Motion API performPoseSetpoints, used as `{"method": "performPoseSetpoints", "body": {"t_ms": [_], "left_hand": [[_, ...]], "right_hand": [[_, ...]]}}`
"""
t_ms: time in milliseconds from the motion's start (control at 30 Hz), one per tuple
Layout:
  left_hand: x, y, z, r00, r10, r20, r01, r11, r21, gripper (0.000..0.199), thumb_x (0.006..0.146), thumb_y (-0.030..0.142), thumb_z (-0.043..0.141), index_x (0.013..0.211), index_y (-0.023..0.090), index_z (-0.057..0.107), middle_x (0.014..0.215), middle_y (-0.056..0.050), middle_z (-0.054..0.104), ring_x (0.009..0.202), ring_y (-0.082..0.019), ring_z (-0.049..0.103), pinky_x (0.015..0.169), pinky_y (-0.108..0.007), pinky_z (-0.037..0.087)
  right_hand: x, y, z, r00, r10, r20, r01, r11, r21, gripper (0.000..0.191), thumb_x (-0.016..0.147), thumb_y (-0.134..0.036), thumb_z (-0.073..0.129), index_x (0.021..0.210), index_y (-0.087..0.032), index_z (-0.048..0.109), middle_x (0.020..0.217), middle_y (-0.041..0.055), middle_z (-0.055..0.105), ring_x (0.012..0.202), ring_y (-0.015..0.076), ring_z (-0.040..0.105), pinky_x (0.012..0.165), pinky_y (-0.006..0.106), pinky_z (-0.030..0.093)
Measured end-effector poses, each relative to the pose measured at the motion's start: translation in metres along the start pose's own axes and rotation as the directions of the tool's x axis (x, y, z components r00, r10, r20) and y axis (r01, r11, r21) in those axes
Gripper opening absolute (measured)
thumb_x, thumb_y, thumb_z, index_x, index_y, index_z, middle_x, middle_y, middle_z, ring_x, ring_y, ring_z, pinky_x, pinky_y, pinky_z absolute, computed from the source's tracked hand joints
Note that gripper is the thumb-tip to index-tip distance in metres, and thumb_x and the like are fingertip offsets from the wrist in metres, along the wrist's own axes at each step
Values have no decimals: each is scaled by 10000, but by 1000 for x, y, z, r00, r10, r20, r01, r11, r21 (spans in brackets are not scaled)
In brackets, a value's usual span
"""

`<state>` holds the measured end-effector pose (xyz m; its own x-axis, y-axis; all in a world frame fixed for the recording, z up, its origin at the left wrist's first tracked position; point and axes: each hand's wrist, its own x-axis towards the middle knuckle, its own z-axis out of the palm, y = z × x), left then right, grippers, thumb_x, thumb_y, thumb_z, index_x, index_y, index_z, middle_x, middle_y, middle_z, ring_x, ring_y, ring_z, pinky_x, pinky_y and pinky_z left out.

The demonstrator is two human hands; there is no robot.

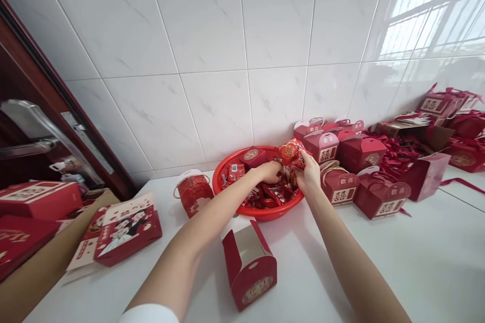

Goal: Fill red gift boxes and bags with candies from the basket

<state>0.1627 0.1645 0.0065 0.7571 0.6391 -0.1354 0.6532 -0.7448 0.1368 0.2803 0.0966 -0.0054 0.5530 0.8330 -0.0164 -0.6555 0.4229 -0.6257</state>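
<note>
A red plastic basket [261, 214] holds many small red-wrapped sweets [271, 196]. Inside it, my right hand [309, 174] grips a shiny red candy bag [290, 150] with a gold design, tilted over the sweets. My left hand [271, 172] is closed beside this bag, its fingertips partly hidden, so what they hold cannot be made out. A dark red box [253, 157] and a small red packet [235, 173] also lie in the basket. Just in front of the basket stands an open, unfilled red gift box [252, 267].
Closed red gift boxes [343, 186] crowd the right side, near a heap of dark red ribbons [390, 154]. A corded red box [195, 193] stands left of the basket. Further left are printed bags [129, 229] and a door handle [34, 131]. White tiles [212, 111] back the table.
</note>
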Motion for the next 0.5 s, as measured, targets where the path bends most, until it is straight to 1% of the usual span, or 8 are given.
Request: {"method": "performPoseSetpoints", "body": {"t_ms": [67, 133, 200, 267, 367, 433, 500], "left_hand": [[6, 5, 3, 999, 8, 34, -10, 998, 61, 380, 790, 274, 692, 1151, 156, 723, 1265, -130, 687, 1151, -295, 643, 967, -329, 513], [9, 7, 5, 998, 2, 66, -10, 993, 115, 542, 737, 365, 760, 1225, 141, 684, 1375, -162, 608, 1261, -325, 567, 1040, -355, 475], [10, 8, 7, 996, -21, 91, 5, 986, 165, 670, 684, 415, 801, 1280, 148, 651, 1440, -187, 542, 1333, -352, 496, 1090, -401, 435], [9, 9, 8, 993, -52, 109, 29, 978, 205, 718, 664, 453, 805, 1306, 178, 635, 1456, -194, 521, 1362, -370, 460, 1111, -461, 407], [10, 12, 10, 988, -88, 124, 57, 970, 235, 668, 646, 463, 804, 1254, 222, 669, 1412, -174, 572, 1360, -379, 463, 1120, -518, 379], [12, 16, 12, 987, -110, 121, 79, 969, 232, 572, 637, 413, 808, 1163, 208, 716, 1316, -179, 646, 1300, -389, 523, 1102, -527, 391], [13, 20, 13, 987, -126, 99, 103, 972, 209, 462, 624, 334, 813, 1057, 186, 752, 1202, -188, 706, 1224, -385, 586, 1084, -511, 406]], "right_hand": [[2, 0, -1, 1000, 2, 12, -2, 1000, -15, 167, 647, -233, 788, 668, -194, 627, 641, -42, 689, 612, 136, 656, 564, 248, 531], [3, 0, -2, 1000, 0, 19, 1, 1000, -20, 191, 643, -238, 794, 647, -197, 607, 618, -50, 673, 589, 125, 646, 555, 238, 524], [3, 1, -2, 1000, -6, 11, 6, 1000, -3, 183, 636, -236, 792, 649, -197, 613, 619, -47, 676, 586, 121, 644, 552, 232, 522], [3, 1, -1, 1000, -12, -2, 12, 1000, 8, 167, 626, -231, 790, 663, -196, 631, 634, -41, 689, 596, 123, 649, 554, 233, 525], [2, 1, 0, 1000, -15, 5, 15, 1000, -4, 169, 623, -242, 794, 678, -195, 641, 648, -40, 699, 604, 126, 654, 564, 237, 531], [2, 1, -1, 1000, -9, 16, 10, 1000, -11, 175, 628, -250, 795, 678, -197, 637, 648, -43, 696, 610, 127, 658, 567, 236, 529], [3, 1, -2, 1000, 1, 21, -1, 1000, -14, 178, 622, -245, 799, 668, -198, 634, 634, -49, 687, 599, 122, 652, 555, 228, 521]]}}
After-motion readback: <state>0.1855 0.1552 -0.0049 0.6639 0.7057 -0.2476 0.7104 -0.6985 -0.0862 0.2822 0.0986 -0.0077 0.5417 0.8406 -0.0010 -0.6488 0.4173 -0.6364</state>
